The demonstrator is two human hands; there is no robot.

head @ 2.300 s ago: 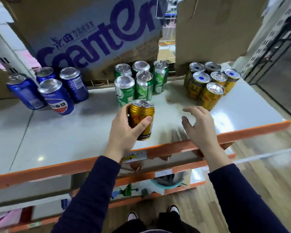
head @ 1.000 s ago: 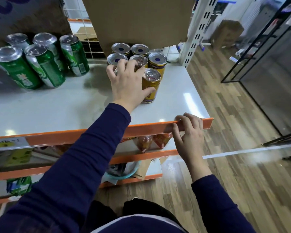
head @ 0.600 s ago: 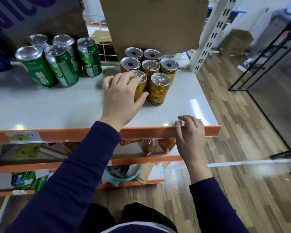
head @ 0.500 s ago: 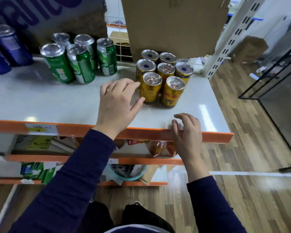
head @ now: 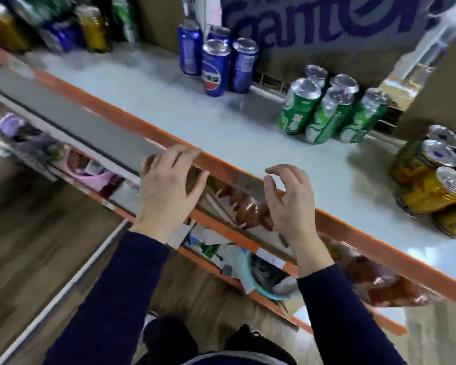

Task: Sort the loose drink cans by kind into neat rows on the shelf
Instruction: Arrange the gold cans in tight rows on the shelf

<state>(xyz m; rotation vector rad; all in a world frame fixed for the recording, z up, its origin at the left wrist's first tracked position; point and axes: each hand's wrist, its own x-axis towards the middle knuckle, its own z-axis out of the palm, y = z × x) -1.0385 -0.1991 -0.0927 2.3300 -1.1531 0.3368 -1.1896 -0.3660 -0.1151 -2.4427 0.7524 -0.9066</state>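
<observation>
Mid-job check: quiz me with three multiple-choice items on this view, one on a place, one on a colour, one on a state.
1. Which cans stand between the blue cans and the gold cans?
A. green cans
B. red cans
C. none

2. The shelf's front edge is:
A. black
B. orange
C. green

3. The left hand and right hand:
A. each grip a can
B. share one can
C. hold nothing

Answers: 1 A, the green group sits mid-shelf between the other two. 2 B, an orange lip runs along the front. 3 C, both hands are near the edge with nothing in them.
</observation>
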